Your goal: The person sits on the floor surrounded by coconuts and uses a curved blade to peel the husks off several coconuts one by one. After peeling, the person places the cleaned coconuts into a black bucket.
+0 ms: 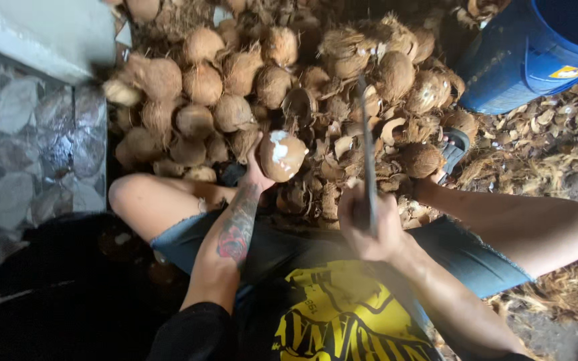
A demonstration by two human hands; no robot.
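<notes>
My left hand (255, 172) holds a brown coconut (282, 155) with a patch of white flesh showing where the shell is chipped. My right hand (368, 224) grips the handle of a long dark blade (368, 144) that points upward, just right of the coconut. The blade and the coconut are apart. Both hands sit above my lap, between my bare knees.
A big heap of husked brown coconuts (235, 80) fills the space ahead. Broken shell pieces and fibre (556, 134) litter the ground at right. A blue plastic barrel (536, 47) stands at top right. A tiled wall (35, 134) runs along the left.
</notes>
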